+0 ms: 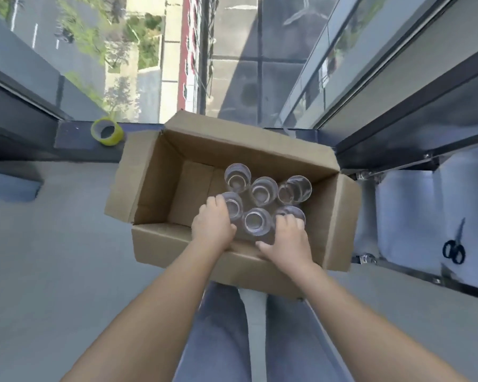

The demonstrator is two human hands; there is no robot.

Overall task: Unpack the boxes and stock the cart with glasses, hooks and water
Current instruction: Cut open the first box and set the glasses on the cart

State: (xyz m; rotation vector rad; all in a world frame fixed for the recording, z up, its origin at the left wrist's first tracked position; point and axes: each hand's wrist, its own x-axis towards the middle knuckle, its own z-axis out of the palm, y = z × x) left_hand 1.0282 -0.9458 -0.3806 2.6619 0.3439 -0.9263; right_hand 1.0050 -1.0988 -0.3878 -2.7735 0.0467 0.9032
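Note:
An open cardboard box (149, 188) stands on the grey floor in front of me with its flaps folded out. Several clear drinking glasses (264, 190) stand upright inside, bunched toward the right half. My left hand (213, 226) reaches in and curls round the near-left glass (233, 206). My right hand (286, 237) reaches in and curls round the near-right glass (295, 212). Another glass (257, 223) stands between the two hands.
A roll of yellow-green tape (107, 131) lies on the dark sill left of the box. Black-handled scissors (454, 248) rest on the white shelf of a cart (406, 216) at the right. Glass walls rise behind the box. My legs are below.

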